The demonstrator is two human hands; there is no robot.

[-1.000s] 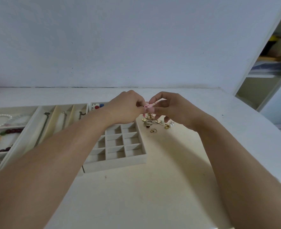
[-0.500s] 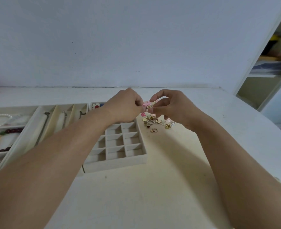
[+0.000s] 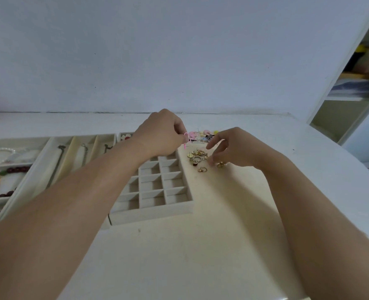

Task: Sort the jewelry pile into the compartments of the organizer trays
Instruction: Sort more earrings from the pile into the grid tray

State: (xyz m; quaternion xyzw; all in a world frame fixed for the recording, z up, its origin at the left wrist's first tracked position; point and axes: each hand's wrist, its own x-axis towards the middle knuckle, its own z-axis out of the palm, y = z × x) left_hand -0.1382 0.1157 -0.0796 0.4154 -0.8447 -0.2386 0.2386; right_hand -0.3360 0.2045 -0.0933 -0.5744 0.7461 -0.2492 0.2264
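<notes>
trays (image 3: 153, 215): 3 | left hand (image 3: 160, 135): 1 pink earring (image 3: 185, 140) | right hand (image 3: 233, 148): 0

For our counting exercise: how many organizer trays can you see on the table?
3. The grid tray lies nearest the jewelry pile, the long-slot tray sits to its left, and the bead tray is at the left edge. More may lie out of frame.

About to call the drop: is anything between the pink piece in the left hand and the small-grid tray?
Nothing visible does. The left hand pinches the pink piece just above the far right corner of the grid tray, whose visible compartments look open and bare. The right hand hovers apart over the pile.
</notes>
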